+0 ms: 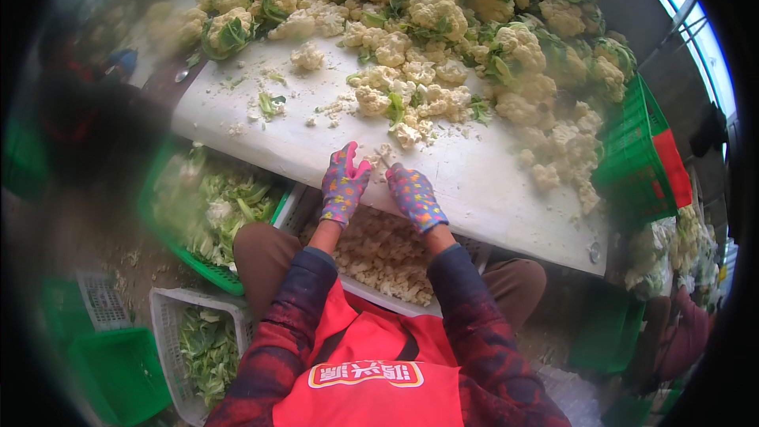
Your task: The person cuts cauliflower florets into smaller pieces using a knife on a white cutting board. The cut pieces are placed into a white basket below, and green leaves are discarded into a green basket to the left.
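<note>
My left hand, in a flowered glove with pink fingertips, is over the near edge of a white tabletop. Its thumb and fingers are apart and nothing shows between them. My right hand, in a matching glove, grips a small knife whose blade points up and left. Cauliflower crumbs lie on the tabletop between the hands. Just beyond them is a cluster of cut cauliflower florets. Below my hands, between my knees, a white crate holds many small florets.
Whole cauliflowers are heaped at the far side. A green basket stands at the right. Left of my knee, a green crate holds trimmings; a white crate holds leaves. Another person is at the left, blurred.
</note>
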`<state>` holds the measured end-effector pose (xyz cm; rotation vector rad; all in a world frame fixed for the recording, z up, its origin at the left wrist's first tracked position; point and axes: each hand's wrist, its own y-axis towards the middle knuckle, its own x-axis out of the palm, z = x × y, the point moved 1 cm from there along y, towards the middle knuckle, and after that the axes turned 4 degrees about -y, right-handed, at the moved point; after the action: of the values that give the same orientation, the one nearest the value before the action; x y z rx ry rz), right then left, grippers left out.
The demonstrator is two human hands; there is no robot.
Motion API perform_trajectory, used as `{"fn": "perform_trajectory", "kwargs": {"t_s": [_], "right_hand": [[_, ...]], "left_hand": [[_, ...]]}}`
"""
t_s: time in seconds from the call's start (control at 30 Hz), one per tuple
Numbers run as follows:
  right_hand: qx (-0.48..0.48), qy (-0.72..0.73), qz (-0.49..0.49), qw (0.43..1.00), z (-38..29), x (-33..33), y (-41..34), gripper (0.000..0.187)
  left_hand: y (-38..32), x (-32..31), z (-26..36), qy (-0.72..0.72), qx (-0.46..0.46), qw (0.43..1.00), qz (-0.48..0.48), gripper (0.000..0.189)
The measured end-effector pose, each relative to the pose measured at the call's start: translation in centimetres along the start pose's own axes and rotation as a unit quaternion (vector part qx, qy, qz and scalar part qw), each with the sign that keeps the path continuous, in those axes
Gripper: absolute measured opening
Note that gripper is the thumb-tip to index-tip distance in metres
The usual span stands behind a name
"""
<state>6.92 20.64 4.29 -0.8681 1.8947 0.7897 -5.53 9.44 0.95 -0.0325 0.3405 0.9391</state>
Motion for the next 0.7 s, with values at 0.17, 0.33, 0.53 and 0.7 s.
{"fn": "perform_trajectory", "kwargs": {"t_s": [0.17,0.33,0.53,0.7], "right_hand": [[0.128,0.108,-0.244,0.955,2.0,-1.3,0.0,0.033],[0.007,0.058,-0.17,0.984,3.4,-7.5,-3.5,0.036],[-0.036,-0.061,0.126,0.99,2.8,-4.7,4.9,0.032],[0.132,0.294,-0.051,0.945,3.2,-3.1,4.9,0.03]], "left_hand": [[1.1,0.7,1.3,0.318,0.173,0.929,-0.073,0.043],[-2.1,-2.2,2.6,0.305,0.139,0.925,-0.179,0.032],[-3.6,-2.8,3.6,0.021,-0.003,0.978,-0.21,0.053],[-1.0,-2.0,4.2,-0.439,-0.19,0.868,-0.137,0.069]]}}
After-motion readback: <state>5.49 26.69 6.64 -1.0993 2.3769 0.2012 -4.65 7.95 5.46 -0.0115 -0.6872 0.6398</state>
